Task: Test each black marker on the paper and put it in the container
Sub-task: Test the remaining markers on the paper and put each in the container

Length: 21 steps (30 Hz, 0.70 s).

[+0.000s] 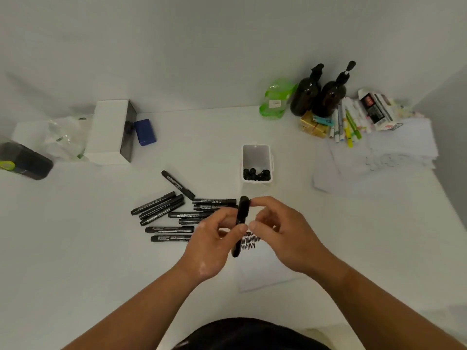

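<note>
I hold one black marker (241,218) upright-tilted above the table's middle. My left hand (214,238) grips its barrel, and my right hand (275,223) pinches its capped upper end between thumb and forefinger. Under my hands lies the white test paper (262,271) with black zigzag scribbles (250,242) at its top. Several more black markers (166,213) lie loose on the table to the left. The white container (257,152) stands beyond my hands, with several black markers (256,175) standing inside it.
A white box (108,132) and blue eraser-like block (144,132) sit at the back left, beside a dark case (24,160). At the back right are two dark pump bottles (318,94), a green bag (275,99), coloured pens (350,125) and stacked papers (379,160).
</note>
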Motion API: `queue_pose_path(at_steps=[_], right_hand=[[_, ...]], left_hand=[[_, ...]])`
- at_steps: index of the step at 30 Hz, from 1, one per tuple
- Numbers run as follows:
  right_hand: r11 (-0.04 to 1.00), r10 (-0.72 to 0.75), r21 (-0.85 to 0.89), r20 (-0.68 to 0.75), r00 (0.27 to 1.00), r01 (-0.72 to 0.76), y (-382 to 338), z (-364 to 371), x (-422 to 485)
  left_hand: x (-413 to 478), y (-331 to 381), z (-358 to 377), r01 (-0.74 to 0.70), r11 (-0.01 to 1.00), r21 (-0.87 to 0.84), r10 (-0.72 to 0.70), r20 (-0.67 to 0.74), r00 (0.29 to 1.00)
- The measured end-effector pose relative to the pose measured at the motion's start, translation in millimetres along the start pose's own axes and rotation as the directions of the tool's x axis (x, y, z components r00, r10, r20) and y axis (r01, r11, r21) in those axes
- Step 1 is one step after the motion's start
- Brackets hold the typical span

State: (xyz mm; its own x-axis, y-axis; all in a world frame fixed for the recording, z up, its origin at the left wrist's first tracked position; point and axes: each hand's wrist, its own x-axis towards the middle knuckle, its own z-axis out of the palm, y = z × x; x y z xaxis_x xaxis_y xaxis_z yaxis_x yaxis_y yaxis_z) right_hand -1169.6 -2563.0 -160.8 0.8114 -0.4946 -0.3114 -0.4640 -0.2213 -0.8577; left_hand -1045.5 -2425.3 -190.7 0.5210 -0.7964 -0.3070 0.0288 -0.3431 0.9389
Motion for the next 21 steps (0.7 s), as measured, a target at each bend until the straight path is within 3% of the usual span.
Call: queue_pose_path(at_steps=[4, 7, 9, 13, 16, 21], right_hand=[[0.980, -0.070, -0.191, -0.030, 0.997, 0.063, -22, 5, 13], [0.938, -0.110, -0.332, -0.019, 0.994, 0.097, -31, -2, 18], [0.903, -0.170, -0.408, -0.046, 0.984, 0.137, -42, -20, 27], [0.876, -0.300, -0.450, -0.229, 0.926, 0.172, -65, -79, 60], [0.808, -0.307, -0.568, -0.179, 0.935, 0.157, -68, -97, 98], [0.690, -0.175, -0.716, -0.027, 0.984, 0.103, -38, -63, 149]], left_hand=[[12, -3, -20, -0.093, 0.984, 0.155, 0.070, 0.145, 0.987], [17, -6, -24, -0.120, 0.967, 0.223, 0.083, 0.169, 0.982], [21, -10, -25, -0.070, 0.969, 0.238, 0.049, 0.093, 0.994], [22, -30, -34, 0.126, 0.974, 0.188, -0.099, -0.143, 0.985], [10, -45, -38, 0.193, 0.975, 0.111, -0.165, -0.222, 0.961], [-7, -60, -40, 0.306, 0.952, 0.001, -0.296, -0.248, 0.922]])
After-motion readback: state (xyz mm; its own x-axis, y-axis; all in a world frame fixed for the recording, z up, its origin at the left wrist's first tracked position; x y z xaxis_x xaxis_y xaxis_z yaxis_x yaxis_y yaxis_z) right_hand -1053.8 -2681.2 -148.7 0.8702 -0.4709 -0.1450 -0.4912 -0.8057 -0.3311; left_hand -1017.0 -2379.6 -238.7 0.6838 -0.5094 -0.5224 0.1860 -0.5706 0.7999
